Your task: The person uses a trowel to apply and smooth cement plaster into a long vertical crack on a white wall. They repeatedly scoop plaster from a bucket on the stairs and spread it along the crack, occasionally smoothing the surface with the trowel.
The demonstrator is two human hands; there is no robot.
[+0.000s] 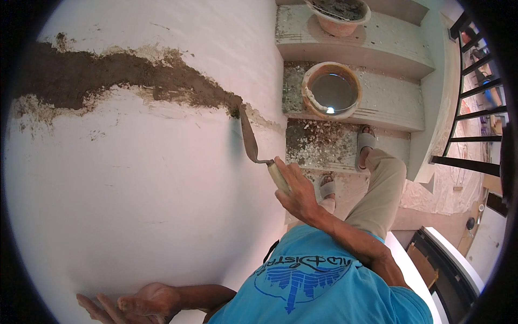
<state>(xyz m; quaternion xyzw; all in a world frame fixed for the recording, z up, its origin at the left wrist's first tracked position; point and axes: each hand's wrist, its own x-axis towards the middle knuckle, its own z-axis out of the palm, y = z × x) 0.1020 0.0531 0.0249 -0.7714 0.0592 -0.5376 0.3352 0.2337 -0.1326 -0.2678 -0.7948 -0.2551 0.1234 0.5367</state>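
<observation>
My right hand (295,189) is closed round the pale handle of a pointing trowel (249,135). The trowel's narrow blade meets the white wall (156,178) with its tip at the right end of a rough band of wet brown mortar (124,75). That band runs leftward across the wall and has ragged, smeared edges. At the lower left, my left hand (145,305) is close to the wall with its fingers apart and nothing in it. Whether it touches the wall I cannot tell.
A round bucket of murky water (332,89) stands on a stair tread, and a basin of dark mortar (340,16) sits a step higher. Crumbs of debris (315,141) litter the step near my sandalled feet (366,141). Black railing bars (477,116) line the right side.
</observation>
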